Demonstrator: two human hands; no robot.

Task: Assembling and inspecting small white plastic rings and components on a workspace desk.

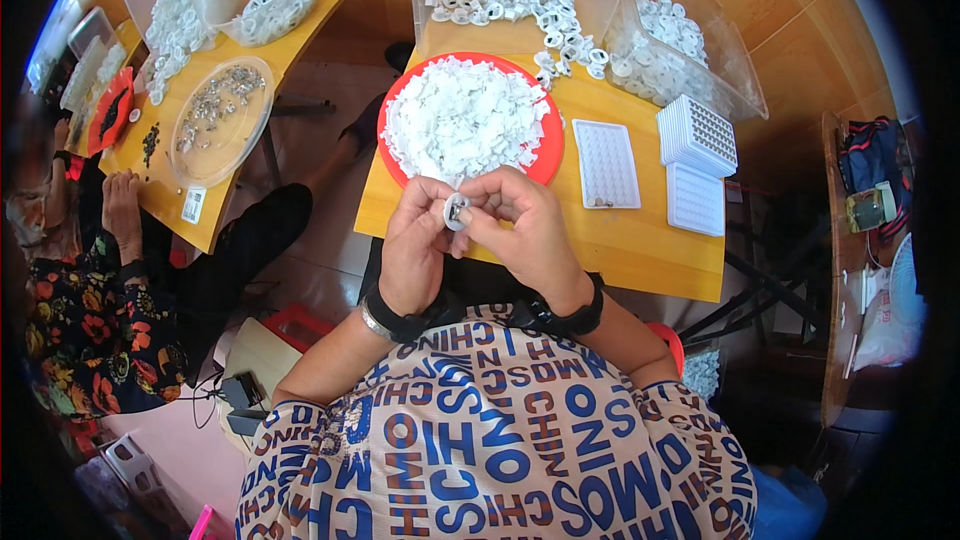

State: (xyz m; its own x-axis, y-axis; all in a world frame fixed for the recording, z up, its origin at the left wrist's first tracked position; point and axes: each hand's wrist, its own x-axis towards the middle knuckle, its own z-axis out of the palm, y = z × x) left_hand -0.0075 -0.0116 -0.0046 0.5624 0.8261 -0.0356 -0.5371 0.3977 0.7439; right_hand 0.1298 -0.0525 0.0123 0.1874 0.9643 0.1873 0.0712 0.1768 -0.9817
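There is one view. The camera sits up on the person's head and looks straight down. Very near, at the bottom, is the person's patterned shirt (490, 440). A little farther are both hands, then the wooden table (620, 240). Far left is another table (290, 10). The edges bend and go dark all round.

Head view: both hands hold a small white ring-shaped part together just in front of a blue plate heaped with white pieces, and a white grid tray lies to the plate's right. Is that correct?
Not quite: the plate is red, not blue. The head view shows the rest as stated: the left hand and right hand together hold the small white ring-shaped part just in front of the plate, which is heaped with white pieces, and a white grid tray lies to its right.
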